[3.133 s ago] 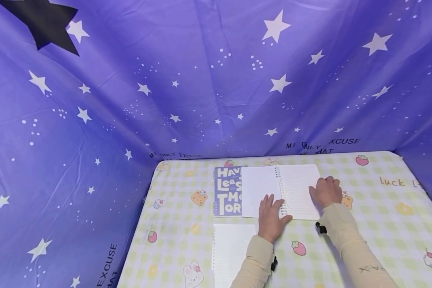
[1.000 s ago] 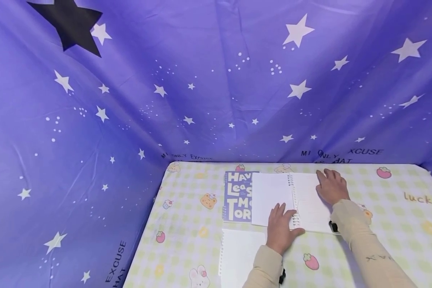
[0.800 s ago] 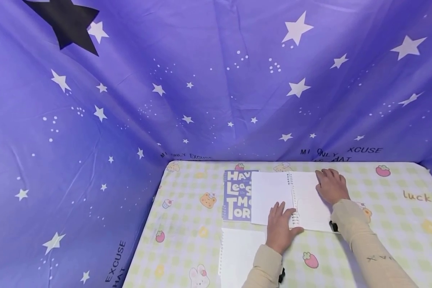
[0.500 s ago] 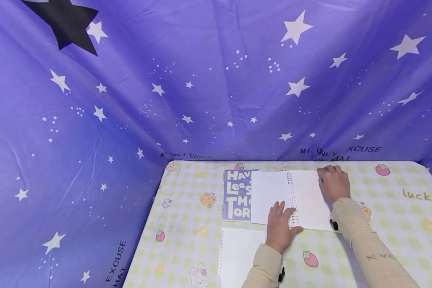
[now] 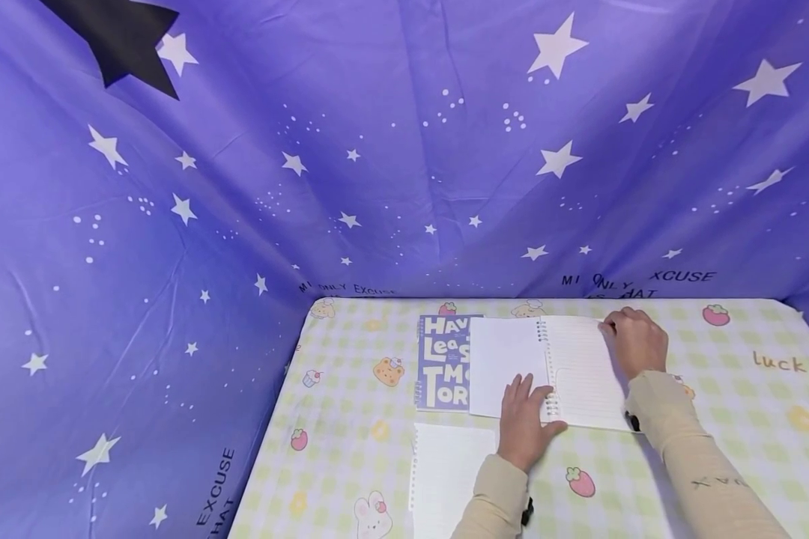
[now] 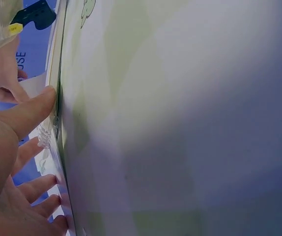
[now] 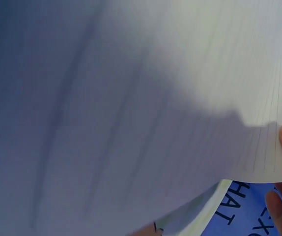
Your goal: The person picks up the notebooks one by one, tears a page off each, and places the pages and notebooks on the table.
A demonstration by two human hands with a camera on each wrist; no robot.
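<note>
While my left hand [image 5: 524, 428] rests spread-fingered on the notebook [image 5: 502, 352], lower right of centre, my right hand [image 5: 637, 342] pinches a lined page [image 5: 583, 370]; sharp tugging could tear it at the rings [image 5: 542, 331].

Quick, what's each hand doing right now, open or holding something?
Left hand: open, fingers spread, resting on the open notebook.
Right hand: closed, pinching the outer edge of a lined page.
</note>
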